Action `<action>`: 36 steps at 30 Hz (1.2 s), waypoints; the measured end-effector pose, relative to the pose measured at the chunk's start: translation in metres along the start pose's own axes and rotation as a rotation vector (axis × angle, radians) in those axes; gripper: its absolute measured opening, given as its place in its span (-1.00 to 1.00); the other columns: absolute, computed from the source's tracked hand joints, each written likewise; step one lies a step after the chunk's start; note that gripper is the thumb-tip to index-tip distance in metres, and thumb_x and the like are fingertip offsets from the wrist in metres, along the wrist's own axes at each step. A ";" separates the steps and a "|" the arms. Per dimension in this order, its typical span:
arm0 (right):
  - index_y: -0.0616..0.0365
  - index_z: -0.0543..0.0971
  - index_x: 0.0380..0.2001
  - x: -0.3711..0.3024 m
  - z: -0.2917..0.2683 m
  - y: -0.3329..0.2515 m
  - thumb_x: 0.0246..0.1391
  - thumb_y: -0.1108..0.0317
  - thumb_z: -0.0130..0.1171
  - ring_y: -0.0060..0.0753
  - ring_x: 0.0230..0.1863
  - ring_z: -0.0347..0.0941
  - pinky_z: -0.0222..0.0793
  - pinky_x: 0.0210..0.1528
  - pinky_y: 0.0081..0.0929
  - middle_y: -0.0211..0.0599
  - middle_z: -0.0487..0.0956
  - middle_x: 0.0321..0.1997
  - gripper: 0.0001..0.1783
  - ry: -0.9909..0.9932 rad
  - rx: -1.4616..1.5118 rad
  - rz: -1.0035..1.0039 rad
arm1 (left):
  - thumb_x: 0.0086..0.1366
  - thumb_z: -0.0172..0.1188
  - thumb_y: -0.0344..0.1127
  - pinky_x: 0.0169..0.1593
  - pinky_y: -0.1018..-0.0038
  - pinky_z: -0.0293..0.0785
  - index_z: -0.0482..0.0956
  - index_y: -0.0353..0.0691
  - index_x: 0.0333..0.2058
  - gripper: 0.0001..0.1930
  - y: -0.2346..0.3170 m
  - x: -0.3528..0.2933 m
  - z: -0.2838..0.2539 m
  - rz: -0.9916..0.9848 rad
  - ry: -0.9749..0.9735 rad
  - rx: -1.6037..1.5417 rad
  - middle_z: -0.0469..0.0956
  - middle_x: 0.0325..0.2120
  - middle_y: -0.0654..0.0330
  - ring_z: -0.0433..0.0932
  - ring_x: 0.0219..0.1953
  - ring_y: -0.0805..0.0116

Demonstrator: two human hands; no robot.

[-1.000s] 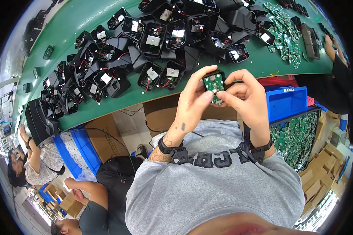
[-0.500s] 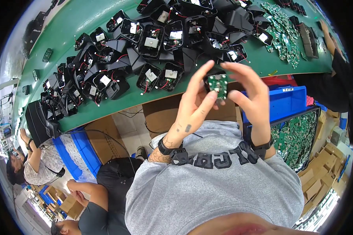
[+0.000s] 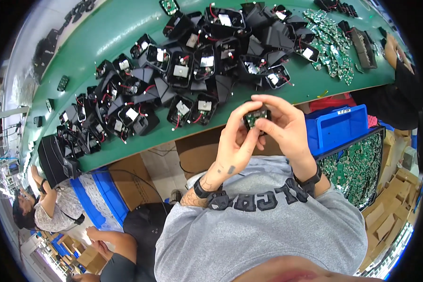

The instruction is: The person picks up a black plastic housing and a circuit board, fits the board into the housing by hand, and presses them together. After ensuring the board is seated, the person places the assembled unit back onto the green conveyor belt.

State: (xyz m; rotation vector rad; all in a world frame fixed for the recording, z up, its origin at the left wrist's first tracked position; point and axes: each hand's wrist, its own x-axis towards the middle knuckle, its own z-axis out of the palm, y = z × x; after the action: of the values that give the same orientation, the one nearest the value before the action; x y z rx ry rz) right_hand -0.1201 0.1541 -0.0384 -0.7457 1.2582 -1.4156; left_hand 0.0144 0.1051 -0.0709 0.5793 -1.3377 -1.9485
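Just in front of the bench edge, both hands are closed around a small green circuit board with a black casing [image 3: 255,117]. My left hand [image 3: 236,138] grips it from the left side, thumb below and index finger curled over the top. From the right, my right hand [image 3: 286,127] wraps it, the thumb pressing on the board's face and the fingers arched over the far edge. The underside of the casing and some fingertips are hidden. Beyond the hands lie black housings [image 3: 178,70] with white or silver plates and red wires inside.
A heap of green boards [image 3: 336,51] lies on the green bench [image 3: 113,30] at the far right. Below it stand a blue bin [image 3: 338,129] and a tray of boards [image 3: 355,174]. A co-worker's hand [image 3: 395,51] is at right; two people sit at left.
My right hand has closed from spread fingers onto the board, its thumb now on the face. Both hands have come slightly lower and nearer, and the board is more covered. The view has shifted slightly.
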 end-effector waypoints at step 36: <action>0.09 0.59 -0.28 0.039 -0.235 0.014 -0.10 0.24 0.27 -0.12 0.02 0.36 0.28 0.07 -0.25 -0.27 0.52 -0.11 -0.72 1.007 -1.165 -0.583 | -0.01 0.33 -0.16 -0.24 0.22 0.52 0.37 -0.31 0.01 -0.38 0.096 0.268 -0.368 -0.035 0.530 1.233 0.55 -0.43 -0.08 0.55 -0.44 0.11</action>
State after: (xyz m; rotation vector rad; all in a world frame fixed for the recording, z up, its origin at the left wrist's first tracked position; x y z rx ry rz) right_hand -0.3427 0.1880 -0.1183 -1.2803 2.9507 -1.4607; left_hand 0.1206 -0.3462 -0.1114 1.5341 -2.0165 -0.6627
